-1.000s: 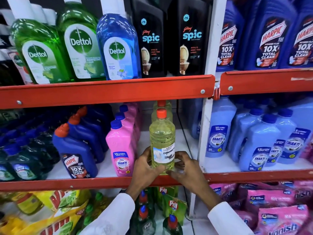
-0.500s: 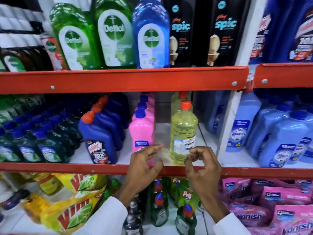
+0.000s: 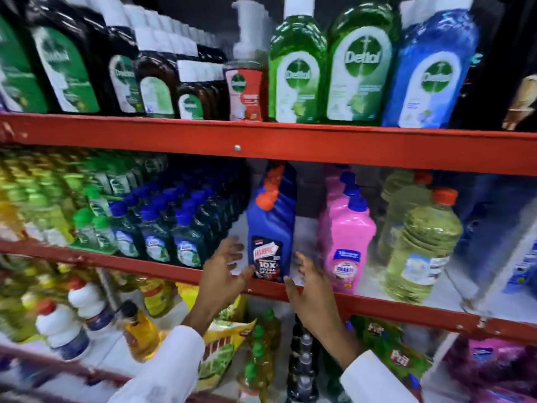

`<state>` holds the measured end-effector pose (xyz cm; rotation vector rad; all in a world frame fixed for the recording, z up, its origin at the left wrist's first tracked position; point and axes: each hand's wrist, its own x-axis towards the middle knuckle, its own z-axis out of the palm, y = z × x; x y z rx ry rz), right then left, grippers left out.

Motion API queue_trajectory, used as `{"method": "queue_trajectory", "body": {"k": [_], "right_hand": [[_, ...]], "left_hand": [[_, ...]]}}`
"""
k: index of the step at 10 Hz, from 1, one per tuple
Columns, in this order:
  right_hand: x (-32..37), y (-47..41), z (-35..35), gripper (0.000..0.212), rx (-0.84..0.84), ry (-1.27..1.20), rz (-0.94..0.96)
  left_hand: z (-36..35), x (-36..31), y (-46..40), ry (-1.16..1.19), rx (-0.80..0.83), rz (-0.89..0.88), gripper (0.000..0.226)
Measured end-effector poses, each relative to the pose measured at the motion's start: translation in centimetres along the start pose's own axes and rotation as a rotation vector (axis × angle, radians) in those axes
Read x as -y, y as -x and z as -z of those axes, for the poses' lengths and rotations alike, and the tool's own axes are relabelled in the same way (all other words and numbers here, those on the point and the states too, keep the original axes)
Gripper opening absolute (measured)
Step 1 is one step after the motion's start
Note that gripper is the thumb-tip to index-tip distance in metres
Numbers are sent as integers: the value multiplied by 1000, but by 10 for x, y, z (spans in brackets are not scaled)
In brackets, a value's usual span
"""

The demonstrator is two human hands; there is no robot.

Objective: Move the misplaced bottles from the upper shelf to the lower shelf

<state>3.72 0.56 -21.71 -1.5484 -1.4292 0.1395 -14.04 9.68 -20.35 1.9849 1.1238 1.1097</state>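
A blue Harpic bottle [image 3: 271,228] with an orange cap stands at the front of the middle shelf [image 3: 377,308]. My left hand [image 3: 225,271] is just left of it, fingers spread, its fingertips near the label. Right of the bottle's base my right hand [image 3: 309,286] is open too, in front of the pink Shakti bottle [image 3: 347,242]. Neither hand holds anything. A yellow-green bottle [image 3: 421,245] with an orange cap stands further right on the same shelf. On the upper shelf [image 3: 261,144] stand green Dettol bottles [image 3: 299,68] and a blue Dettol bottle [image 3: 433,71].
Rows of dark teal bottles with blue caps [image 3: 174,225] fill the middle shelf on the left. Brown Dettol bottles [image 3: 157,82] and a pump bottle [image 3: 245,82] crowd the upper shelf. Below lie yellow pouches [image 3: 223,344], white-capped bottles [image 3: 61,327] and green dish-soap bottles.
Both hands let go of the yellow-green bottle, which stays on the middle shelf. They moved left to either side of the blue Harpic bottle, and the view swung left.
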Motion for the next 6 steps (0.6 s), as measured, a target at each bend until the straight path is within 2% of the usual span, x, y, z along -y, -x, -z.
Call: {"method": "queue_trajectory", "body": {"k": [1, 3, 5, 6], "right_hand": [[-3, -13, -7, 51, 70, 16, -36], [-12, -24, -13, 40, 94, 125, -107], [-12, -23, -15, 40, 121, 106, -143], [-8, -19, -10, 41, 58, -15, -169]], "left_hand": [[-3, 16, -15, -83, 148, -115, 44], [-15, 29, -22, 3, 116, -140, 42], [-17, 28, -18, 45, 102, -68, 50], [-15, 18, -13, 44, 72, -34, 58]]}}
